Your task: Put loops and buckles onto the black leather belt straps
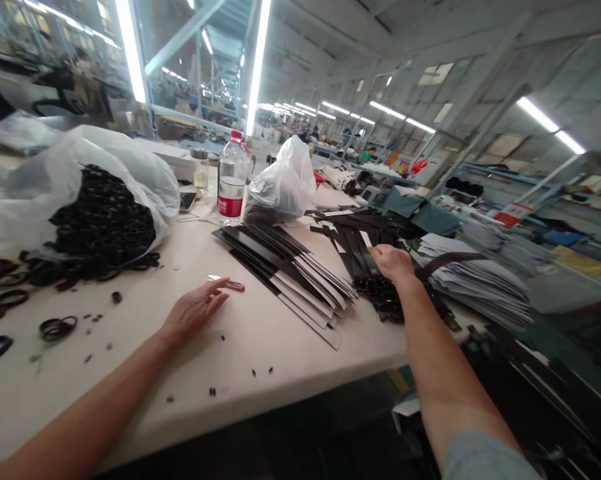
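My left hand (pixel 195 310) lies low over the pale table, fingers stretched out and thumb apart. Its fingertips are at a small pair of thread snips (pixel 235 286) with a pinkish handle and a pointed metal blade; whether they press on it is hard to tell. Over a heap of black strips (pixel 348 250) on the right is my right hand (pixel 393 262), its fingers closed at a black strip with a pale end (pixel 365 239). Between the hands, a fanned stack of flat black-and-white strips (pixel 285 267) rests on the table.
A clear plastic bag (pixel 155 167) spills black loops (pixel 105 223) at the left. A red-capped bottle (pixel 231 180) and a tied white bag (pixel 283 183) stand behind. Grey-white sheets (pixel 475 280) are piled at right. Small dark bits (pixel 212 391) dot the table (pixel 280 360).
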A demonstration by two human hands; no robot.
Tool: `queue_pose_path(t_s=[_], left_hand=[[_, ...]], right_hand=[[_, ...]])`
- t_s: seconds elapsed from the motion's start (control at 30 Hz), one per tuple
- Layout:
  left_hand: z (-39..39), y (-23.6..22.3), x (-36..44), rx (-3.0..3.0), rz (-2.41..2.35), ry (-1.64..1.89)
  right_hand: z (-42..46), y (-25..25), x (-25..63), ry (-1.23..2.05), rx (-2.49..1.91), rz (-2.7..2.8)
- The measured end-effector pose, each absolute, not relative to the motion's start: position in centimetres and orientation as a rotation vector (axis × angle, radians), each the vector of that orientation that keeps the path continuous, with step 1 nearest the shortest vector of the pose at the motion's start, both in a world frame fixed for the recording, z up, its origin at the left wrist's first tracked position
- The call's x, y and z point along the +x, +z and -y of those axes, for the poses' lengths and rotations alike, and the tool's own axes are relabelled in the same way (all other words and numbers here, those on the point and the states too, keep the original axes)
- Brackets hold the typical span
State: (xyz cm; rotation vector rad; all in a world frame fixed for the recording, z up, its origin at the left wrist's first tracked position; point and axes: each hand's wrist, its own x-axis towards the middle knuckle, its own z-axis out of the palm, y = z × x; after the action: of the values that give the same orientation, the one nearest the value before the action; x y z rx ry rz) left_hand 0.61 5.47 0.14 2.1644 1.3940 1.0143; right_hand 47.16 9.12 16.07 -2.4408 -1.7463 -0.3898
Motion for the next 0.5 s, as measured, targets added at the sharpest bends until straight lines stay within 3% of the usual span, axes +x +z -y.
queue_pose_path(t_s=[0.27,0.5], left_hand=[[-5.9,-0.1,0.2,1.915,-1.446,1.205],[-7.2,-0.7,-0.5,1.630,-1.447,1.347]], right_hand=[[-17.8,10.0,36.4,0.081,-2.203,1.999],[-19.4,7.4,34.1,0.192,-2.366,1.865]])
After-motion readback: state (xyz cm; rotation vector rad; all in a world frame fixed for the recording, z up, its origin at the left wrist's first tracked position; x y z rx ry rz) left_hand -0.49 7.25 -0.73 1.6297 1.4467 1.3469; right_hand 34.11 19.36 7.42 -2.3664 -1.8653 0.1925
